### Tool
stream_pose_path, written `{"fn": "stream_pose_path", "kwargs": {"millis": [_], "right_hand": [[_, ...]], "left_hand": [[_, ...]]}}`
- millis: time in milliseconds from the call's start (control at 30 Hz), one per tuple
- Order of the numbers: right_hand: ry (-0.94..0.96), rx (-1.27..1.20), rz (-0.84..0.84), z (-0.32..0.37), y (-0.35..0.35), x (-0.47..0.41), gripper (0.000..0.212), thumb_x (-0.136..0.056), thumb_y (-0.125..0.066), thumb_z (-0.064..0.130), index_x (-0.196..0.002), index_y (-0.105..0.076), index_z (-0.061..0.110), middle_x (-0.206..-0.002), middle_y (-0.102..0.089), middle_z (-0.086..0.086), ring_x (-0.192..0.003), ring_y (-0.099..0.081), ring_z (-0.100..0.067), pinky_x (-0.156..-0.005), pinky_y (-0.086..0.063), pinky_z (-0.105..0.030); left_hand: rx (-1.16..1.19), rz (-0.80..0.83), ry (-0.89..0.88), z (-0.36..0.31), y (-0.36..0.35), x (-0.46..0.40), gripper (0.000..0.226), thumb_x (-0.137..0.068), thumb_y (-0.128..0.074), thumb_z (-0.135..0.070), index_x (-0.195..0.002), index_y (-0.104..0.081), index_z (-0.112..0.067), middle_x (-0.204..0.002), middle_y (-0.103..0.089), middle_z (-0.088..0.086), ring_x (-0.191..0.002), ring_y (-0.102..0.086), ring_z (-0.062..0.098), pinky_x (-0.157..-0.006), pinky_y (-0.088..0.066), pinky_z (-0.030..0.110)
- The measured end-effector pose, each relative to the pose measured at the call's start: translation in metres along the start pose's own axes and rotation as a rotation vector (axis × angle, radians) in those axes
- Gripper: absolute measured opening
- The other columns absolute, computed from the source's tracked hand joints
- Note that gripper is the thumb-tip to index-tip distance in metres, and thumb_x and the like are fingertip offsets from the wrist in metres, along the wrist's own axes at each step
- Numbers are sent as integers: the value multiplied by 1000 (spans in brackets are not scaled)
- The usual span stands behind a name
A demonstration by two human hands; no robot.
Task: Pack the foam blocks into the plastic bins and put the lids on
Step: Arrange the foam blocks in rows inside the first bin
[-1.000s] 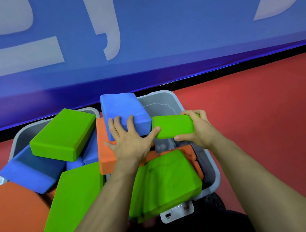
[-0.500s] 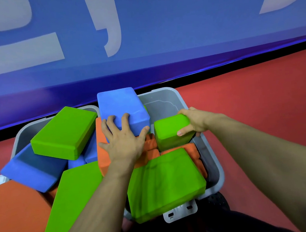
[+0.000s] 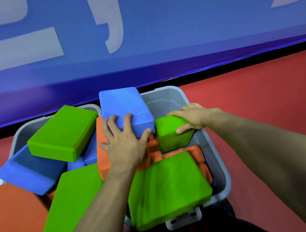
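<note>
A person leans over two grey plastic bins set side by side on a red floor, against a blue wall. The right bin [image 3: 216, 165] is where both hands are working. The left hand [image 3: 125, 145] lies spread on a blue foam block [image 3: 124, 110] that sits high and tilted at the bin's far end, fingers curled over its near edge and thumb hooked at its corner. The right hand [image 3: 190, 116] holds a small green block [image 3: 171, 132] just beside it, fingers across the top, thumb pinching the near face; the block stands on end against the bin's right wall.

Orange blocks [image 3: 197, 154] lie stacked below, and a large green block [image 3: 169, 187] juts over the near rim. The left bin [image 3: 20, 133] is heaped with loose green, blue and orange blocks (none lying flat).

To do this step well, I'd say the green block should be turned flat and slid down beside the orange stack while the blue block is held back, since nothing may stand above the rim for a lid to seat. No lid is in sight.
</note>
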State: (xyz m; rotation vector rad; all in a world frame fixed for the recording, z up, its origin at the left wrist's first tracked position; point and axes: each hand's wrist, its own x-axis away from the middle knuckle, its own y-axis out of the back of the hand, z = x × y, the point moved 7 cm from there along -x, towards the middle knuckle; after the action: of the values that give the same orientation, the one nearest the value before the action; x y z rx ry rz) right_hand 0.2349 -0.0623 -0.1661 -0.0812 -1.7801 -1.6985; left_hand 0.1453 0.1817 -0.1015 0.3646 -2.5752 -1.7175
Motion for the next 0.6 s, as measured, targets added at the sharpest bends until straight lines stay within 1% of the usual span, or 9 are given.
{"fn": "stream_pose_path", "kwargs": {"millis": [67,100,167,233,433,600], "right_hand": [[36,-95,27,0,1,-2,83,-88,-62,64,-156,-23,36,-130,-48,-12,-126,-47,-35,-108,-37,-46],[49,-105,30,0,5,-3,83,-88,-65,61,-155,-26,32,-131,-48,-11,-125,-48,-35,-106,-39,-46],[71,-65,15,1,16,-3,82,-88,-65,60,-155,-29,28,-132,-49,-11,-125,-49,-34,-104,-40,-43],[105,-12,-22,5,29,-4,82,-89,-61,63,-155,-29,28,-134,-49,-12,-124,-49,-34,-104,-40,-42],[128,104,-21,10,31,-3,79,-91,-57,64,-156,-28,30,-134,-48,-13,-123,-49,-35,-104,-41,-45],[121,89,-19,6,15,0,80,-91,-59,62,-156,-27,31,-133,-47,-12,-122,-49,-34,-103,-40,-43]], "left_hand": [[-8,-14,-8,2,0,0,70,-79,-68,-65,-138,-40,-39,-149,-20,4,-144,-5,23,-101,-37,68],[-14,-21,-13,4,1,0,71,-78,-71,-61,-137,-41,-38,-148,-21,5,-143,-8,25,-98,-40,68],[-24,-32,-14,6,2,-1,70,-76,-75,-55,-135,-41,-38,-145,-23,7,-140,-13,28,-91,-45,67],[-26,-29,-10,8,2,-2,69,-76,-76,-53,-134,-42,-37,-143,-23,7,-139,-15,29,-87,-47,67],[-22,-30,-10,7,3,-1,69,-77,-76,-52,-135,-42,-37,-144,-23,7,-139,-15,30,-88,-46,67],[-18,-36,-16,8,4,0,69,-77,-76,-52,-134,-42,-37,-143,-23,7,-139,-16,32,-88,-47,67]]}}
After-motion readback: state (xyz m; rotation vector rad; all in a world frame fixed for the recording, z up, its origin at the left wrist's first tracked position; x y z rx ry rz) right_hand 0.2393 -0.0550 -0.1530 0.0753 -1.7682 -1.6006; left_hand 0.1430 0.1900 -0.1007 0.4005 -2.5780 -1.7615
